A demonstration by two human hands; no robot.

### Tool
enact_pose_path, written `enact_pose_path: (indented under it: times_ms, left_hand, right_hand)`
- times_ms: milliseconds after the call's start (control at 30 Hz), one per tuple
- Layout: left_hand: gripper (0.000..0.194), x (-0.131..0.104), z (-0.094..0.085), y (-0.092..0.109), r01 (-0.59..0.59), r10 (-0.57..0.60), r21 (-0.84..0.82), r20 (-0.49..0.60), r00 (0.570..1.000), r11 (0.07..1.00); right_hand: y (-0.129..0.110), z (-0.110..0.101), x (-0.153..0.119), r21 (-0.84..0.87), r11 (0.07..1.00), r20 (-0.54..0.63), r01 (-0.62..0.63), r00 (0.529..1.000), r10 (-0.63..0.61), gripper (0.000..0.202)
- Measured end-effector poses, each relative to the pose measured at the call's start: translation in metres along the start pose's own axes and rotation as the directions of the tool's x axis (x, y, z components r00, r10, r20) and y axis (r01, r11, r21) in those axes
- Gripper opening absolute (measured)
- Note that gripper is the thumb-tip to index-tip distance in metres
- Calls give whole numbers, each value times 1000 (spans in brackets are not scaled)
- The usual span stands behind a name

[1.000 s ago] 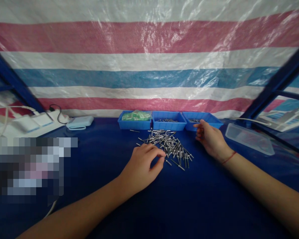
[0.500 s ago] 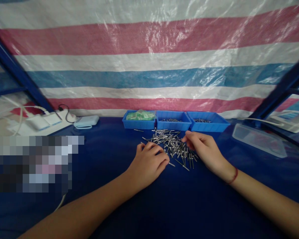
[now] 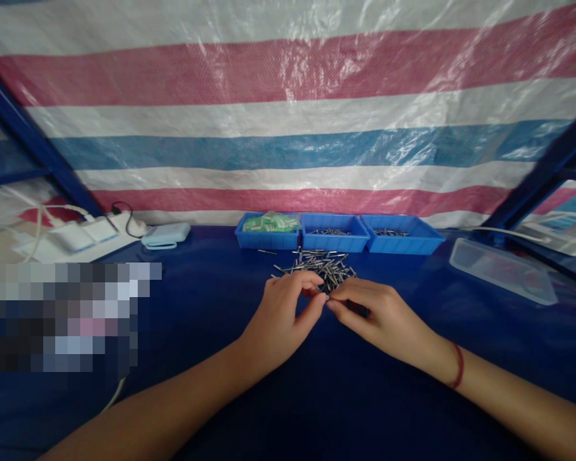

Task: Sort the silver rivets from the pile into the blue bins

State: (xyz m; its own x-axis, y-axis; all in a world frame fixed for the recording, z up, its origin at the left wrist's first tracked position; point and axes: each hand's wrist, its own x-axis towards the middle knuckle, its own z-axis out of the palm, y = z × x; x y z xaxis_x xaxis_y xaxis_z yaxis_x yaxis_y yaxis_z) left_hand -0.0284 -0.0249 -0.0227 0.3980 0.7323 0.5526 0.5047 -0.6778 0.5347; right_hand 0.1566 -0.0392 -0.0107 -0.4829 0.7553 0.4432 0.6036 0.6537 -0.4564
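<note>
A loose pile of silver blind rivets [image 3: 324,259] lies on the blue tabletop [image 3: 345,397], partly hidden behind my hands. My left hand [image 3: 285,314] is closed in a pinch at the pile's near edge. Its thumb and fingertips meet those of my right hand [image 3: 384,314], which is pinched too and wears a red cord at the wrist. Between the two sets of fingertips a small silvery end of a rivet [image 3: 327,297] shows; most of it is covered by the fingers.
Behind the pile stand three blue bins: the left bin [image 3: 269,241] holds green-and-clear plastic packets, the middle bin [image 3: 335,242] and right bin [image 3: 406,244] hold rivets. A clear plastic lid [image 3: 504,272] lies right. A power strip [image 3: 91,240] and light-blue case [image 3: 166,235] are left.
My right hand has come left and nearer from the pile's right side to meet my left hand. The left fingers have drawn into a pinch, and both hands now meet at one rivet.
</note>
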Motion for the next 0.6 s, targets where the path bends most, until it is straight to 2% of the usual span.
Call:
enact_pose_path:
  times_ms: [100,200,300,600]
  left_hand:
    - [22,0,2,-2,58,-60,-100,-11,998,993]
    - [14,2,2,-3,99,-99,-135,12,995,986]
    - [7,3,0,-1,101,-99,-138,22,995,985]
    - [6,3,-2,0,87,-86,-144,13,996,986]
  right_hand:
    - [-2,0,0,54,998,-29,-24,999,26,17]
    - [-3,0,0,74,997,-27,-32,999,34,17]
    - [-4,1,0,78,996,-16,-38,999,39,17]
    - [-3,3,0,100,995,-17,-18,1000,20,13]
